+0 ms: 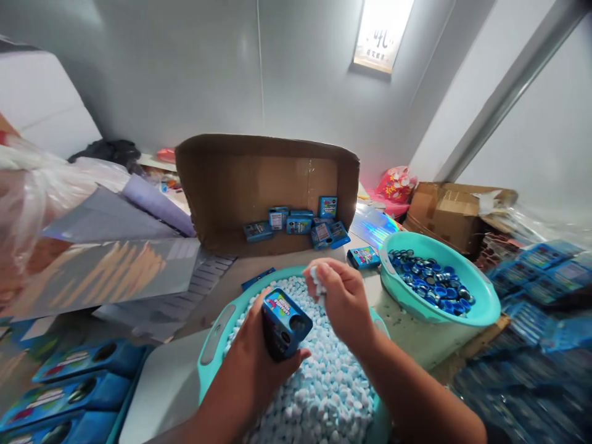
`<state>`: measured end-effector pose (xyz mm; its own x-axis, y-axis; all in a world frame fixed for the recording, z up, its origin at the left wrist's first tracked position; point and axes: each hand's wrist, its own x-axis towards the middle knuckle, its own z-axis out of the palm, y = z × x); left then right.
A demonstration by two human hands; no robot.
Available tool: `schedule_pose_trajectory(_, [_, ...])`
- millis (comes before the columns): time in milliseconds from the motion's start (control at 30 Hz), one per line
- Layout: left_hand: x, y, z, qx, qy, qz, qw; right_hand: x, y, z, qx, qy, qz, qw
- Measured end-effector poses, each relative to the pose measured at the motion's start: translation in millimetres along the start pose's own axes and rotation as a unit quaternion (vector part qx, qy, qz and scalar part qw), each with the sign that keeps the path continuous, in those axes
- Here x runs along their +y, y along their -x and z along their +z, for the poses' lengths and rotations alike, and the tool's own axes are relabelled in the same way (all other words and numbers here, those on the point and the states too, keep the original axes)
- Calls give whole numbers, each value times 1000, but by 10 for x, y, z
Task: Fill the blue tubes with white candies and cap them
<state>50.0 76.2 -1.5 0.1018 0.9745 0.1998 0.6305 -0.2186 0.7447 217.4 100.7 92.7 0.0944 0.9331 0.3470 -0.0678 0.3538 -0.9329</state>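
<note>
My left hand (252,361) grips a small blue printed box (285,324), held upright with its top end toward my right hand. My right hand (342,299) is closed around a few pale blue-white candies (318,282) just above and to the right of the box. Both hands hover over a teal basin (213,336) heaped with the same small blue and white candies (324,388).
A second teal basin (481,311) at right holds several blue round caps (432,280). Behind stands an open cardboard box (222,179) on its side with several blue boxes (300,223) inside. One blue box (364,256) lies on the table. Flat blue packs (69,388) lie at lower left and right (541,277).
</note>
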Motion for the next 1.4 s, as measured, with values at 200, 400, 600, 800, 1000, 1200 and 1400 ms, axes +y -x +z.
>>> schedule_pose_trajectory(200, [0, 20, 70, 45, 6, 23, 999, 62, 56, 267, -23, -47, 25, 998])
schedule_pose_trajectory(400, [-77, -19, 105, 47, 11, 67, 997, 57, 114, 266, -51, -15, 41, 998])
schedule_pose_trajectory(600, [12, 11, 65, 28, 4, 20, 999, 117, 124, 211, -49, -12, 89, 995])
schedule_pose_trajectory(800, [16, 6, 59, 22, -2, 3, 1000, 91, 164, 185, -55, -9, 57, 997])
schedule_pose_trajectory(1000, [-65, -18, 73, 20, -1, 24, 1000, 145, 169, 171, -60, -92, 32, 994])
schedule_pose_trajectory(1200, [-32, -15, 51, 6, -6, -1, 1000, 246, 190, 137, -66, -142, 11, 988])
schedule_pose_trajectory(1400, [-147, -40, 79, 5, -8, 39, 999, 208, 187, 126, -91, -142, -26, 985])
